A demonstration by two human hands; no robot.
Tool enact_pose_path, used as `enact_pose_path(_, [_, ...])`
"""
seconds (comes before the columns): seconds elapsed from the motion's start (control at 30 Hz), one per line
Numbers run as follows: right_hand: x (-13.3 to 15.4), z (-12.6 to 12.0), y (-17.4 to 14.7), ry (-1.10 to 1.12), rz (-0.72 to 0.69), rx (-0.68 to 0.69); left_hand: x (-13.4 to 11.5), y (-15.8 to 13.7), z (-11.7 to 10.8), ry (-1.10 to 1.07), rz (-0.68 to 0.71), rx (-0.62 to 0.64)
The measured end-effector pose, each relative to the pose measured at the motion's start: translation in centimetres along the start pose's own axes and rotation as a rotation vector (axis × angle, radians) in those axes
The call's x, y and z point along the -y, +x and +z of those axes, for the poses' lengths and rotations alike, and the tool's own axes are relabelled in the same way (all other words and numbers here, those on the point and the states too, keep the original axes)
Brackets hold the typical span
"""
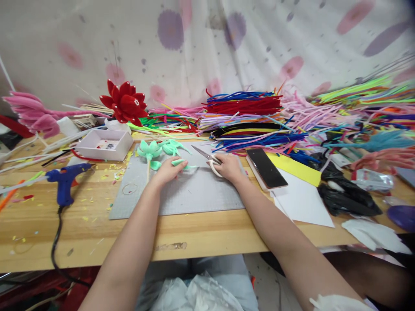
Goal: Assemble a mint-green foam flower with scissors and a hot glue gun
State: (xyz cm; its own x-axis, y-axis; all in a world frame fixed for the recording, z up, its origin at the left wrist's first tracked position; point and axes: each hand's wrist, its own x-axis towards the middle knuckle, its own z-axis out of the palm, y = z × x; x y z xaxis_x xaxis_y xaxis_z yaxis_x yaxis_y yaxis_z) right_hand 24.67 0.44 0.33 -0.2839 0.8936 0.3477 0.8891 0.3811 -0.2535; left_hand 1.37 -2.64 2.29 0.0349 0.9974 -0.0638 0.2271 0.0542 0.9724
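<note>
My left hand (169, 170) is closed, pinching a mint-green pipe-cleaner petal (177, 162) with a thin tail sticking out to the right. In my right hand (228, 166) is a pair of scissors (214, 167) with white handles, its blades pointing up and left, apart from the petal. Both hands are over a grey cutting mat (201, 198). Just left of my left hand a mint-green flower (149, 150) stands on a pale stick. Behind it lie more mint-green petals (171, 147) on the mat.
A blue glue gun (66, 181) with a black cord lies at left, near a white box (105, 145). Bundles of pipe cleaners (243, 106) line the back. A phone (266, 167), white paper (304, 201) and a black plastic bag (346, 196) lie at right. A red flower (125, 103) stands behind.
</note>
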Motion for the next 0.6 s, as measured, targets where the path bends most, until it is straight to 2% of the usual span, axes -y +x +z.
enact_pose_path(0.13, [-0.2, 0.5, 0.1, -0.015, 0.007, 0.018, -0.7, 0.0, -1.6, 0.11, 0.043, -0.046])
enact_pose_path(0.3, [-0.3, 0.7, 0.3, -0.044, 0.072, 0.071, -2.0, 0.6, -4.1, 0.297, -0.095, -0.005])
enact_pose_path(0.37, [-0.2, 0.5, 0.4, -0.048, 0.08, 0.086, -2.6, 1.4, -4.8, 0.415, -0.125, -0.047])
enact_pose_path(0.47, [-0.1, 0.3, 0.3, -0.051, 0.074, 0.095, -3.4, 3.1, -5.0, 0.688, -0.089, -0.132])
enact_pose_path(0.6, [-0.2, 0.5, 0.4, -0.05, 0.09, 0.084, -3.5, 5.3, -3.9, 0.947, 0.058, -0.158])
